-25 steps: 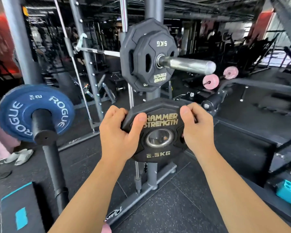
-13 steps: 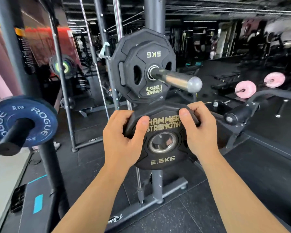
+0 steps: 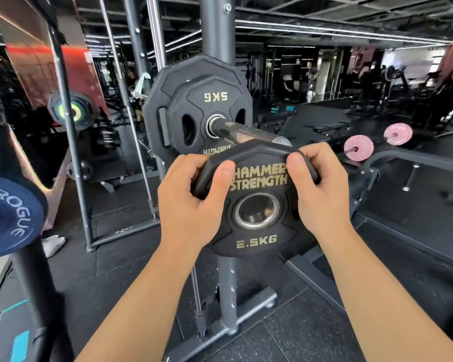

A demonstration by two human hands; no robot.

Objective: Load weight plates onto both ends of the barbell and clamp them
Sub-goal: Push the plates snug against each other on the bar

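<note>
A black 2.5 kg plate point(image 3: 256, 239) with gold lettering is held upright in front of me. My left hand point(image 3: 188, 205) grips its left edge and my right hand point(image 3: 322, 194) grips its right edge, thumbs on the face. Just above and behind it the steel barbell sleeve point(image 3: 243, 130) sticks out toward me, its tip partly hidden by the plate's top rim. A black 5 kg plate point(image 3: 209, 113) sits on that sleeve, with a larger black plate point(image 3: 157, 105) behind it. The plate's hole lies below the sleeve's end. No clamp is visible.
A blue Rogue plate point(image 3: 13, 212) on a dark peg stands at the left edge. The grey rack upright point(image 3: 215, 35) rises behind the loaded plates. Two pink plates point(image 3: 358, 147) and a bench frame point(image 3: 403, 158) are to the right. Black rubber flooring lies underfoot.
Both hands have lifted the 2.5 kg plate up toward the sleeve's end, so its top rim now overlaps the sleeve tip. The view has closed in on the rack.
</note>
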